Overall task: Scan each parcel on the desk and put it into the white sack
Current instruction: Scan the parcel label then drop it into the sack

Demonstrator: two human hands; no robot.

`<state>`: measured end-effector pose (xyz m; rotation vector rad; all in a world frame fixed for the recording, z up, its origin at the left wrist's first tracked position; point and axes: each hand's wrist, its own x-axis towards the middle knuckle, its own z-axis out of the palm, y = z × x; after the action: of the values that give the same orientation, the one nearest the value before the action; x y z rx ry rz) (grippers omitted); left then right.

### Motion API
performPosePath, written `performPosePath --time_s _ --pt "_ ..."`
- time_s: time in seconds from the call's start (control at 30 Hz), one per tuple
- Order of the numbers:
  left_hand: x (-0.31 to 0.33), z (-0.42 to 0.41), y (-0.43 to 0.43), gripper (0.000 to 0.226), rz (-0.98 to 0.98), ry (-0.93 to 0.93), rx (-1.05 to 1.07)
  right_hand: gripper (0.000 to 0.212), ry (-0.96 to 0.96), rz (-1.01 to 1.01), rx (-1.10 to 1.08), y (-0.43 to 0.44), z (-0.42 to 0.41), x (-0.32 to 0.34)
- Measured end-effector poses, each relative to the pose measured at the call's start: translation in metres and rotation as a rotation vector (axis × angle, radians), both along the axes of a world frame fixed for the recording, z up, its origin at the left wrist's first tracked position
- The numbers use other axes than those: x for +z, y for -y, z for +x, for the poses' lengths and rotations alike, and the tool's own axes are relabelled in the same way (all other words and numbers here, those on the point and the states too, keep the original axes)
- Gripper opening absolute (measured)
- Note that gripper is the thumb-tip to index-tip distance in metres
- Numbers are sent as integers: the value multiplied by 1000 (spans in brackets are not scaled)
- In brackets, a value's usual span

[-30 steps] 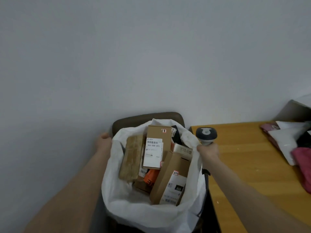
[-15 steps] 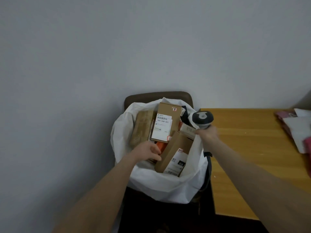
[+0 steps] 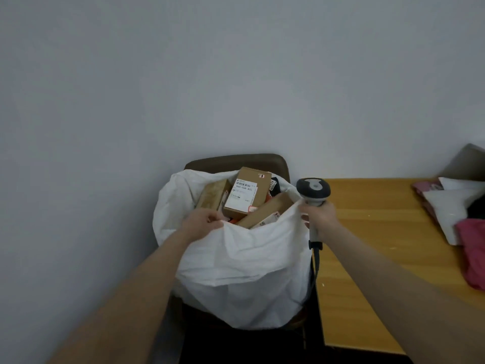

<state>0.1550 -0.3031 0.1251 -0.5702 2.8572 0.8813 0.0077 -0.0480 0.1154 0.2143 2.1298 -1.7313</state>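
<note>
The white sack (image 3: pixel 244 266) stands on a brown chair (image 3: pixel 236 161) left of the desk, full of cardboard parcels. A box with a white label (image 3: pixel 248 193) stands upright at the top, and a longer brown box (image 3: pixel 265 212) leans beside it. My left hand (image 3: pixel 202 222) grips the sack's near rim and holds it up. My right hand (image 3: pixel 319 218) grips the handle of the grey barcode scanner (image 3: pixel 313 191) and also pinches the sack's right rim. Pink and white soft parcels (image 3: pixel 456 208) lie at the desk's right end.
The wooden desk (image 3: pixel 380 232) stretches right of the sack. A grey wall stands behind everything. The scanner's cable (image 3: pixel 316 261) hangs down between the sack and the desk edge. A grey-brown object (image 3: pixel 469 162) leans at the far right.
My left hand came out of the sack's inside, took hold of the near rim and pulled it up over the front boxes. My right hand stayed at the right rim with the scanner.
</note>
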Motion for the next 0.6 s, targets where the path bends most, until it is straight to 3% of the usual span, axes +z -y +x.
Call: performPosePath --time_s 0.1,0.2,0.3,0.37,0.47,0.53,0.6 --pt "15 -11 24 8 -97 299 -122 26 -32 64 -27 1 -17 7" --pt "23 -31 40 6 -57 590 -91 25 -84 203 -45 5 -43 18" --pt "27 -64 46 25 11 722 -114 25 -61 263 -4 13 -68 23" --pt "27 -94 47 17 34 662 -135 25 -11 288 12 20 -84 19" --pt "18 -146 51 7 -88 326 -39 20 44 365 17 30 -108 9" --pt "9 -180 59 20 -143 164 114 22 67 396 13 38 -125 0" --pt "-6 -207 72 39 -229 129 109 28 102 380 37 46 -136 -11"
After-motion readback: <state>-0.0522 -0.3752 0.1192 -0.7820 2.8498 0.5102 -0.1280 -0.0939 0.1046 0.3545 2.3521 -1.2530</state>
